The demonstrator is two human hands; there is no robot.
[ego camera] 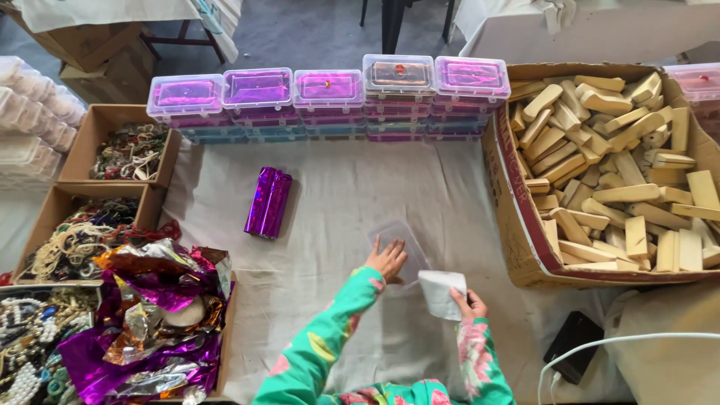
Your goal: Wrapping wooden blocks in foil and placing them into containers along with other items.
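Observation:
My left hand (388, 259) lies flat, fingers spread, on a clear plastic box lid (395, 238) that rests on the white cloth-covered table (337, 202). Just to its right, my right hand (469, 304) grips a small white sheet of paper (441, 291) by its lower right corner. Both arms wear green flowered sleeves. A purple foil-wrapped block (268, 202) lies on the cloth to the left, apart from both hands.
Stacks of clear boxes with purple contents (330, 94) line the far edge. A large cardboard box of wooden blocks (615, 165) stands at right. At left are cardboard boxes of beaded jewellery (127, 154) and crumpled purple foil (150, 315). A black phone (574, 345) with a white cable lies at lower right.

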